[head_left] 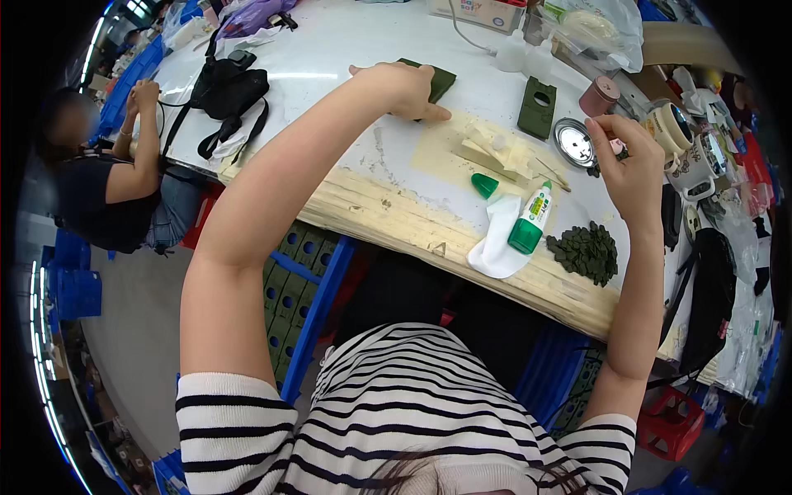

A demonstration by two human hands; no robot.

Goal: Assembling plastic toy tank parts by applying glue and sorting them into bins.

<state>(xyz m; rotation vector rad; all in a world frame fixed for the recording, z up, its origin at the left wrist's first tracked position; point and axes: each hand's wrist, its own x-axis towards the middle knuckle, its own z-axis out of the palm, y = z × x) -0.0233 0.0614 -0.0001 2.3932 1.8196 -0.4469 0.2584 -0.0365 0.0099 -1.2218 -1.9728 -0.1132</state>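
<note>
The person's left hand (408, 91) is laid over a dark green plate (443, 80) toward the table's far side, fingers a bit spread; can't really tell if it's gripped. The right hand (627, 153) has thumb and fingers curled close by a round silver tin (575, 142), no telling what's pinched, if anything. Between the hands there's another green plate with a round hole (537, 108). Closer in: a green-and-white glue bottle (530, 218) lying on a white cloth (495, 247), beside a heap of small dark green pieces (584, 252).

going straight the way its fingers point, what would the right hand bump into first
Likely the round silver dish just left of the right hand; height is unclear, so the hand might pass over it.
</note>
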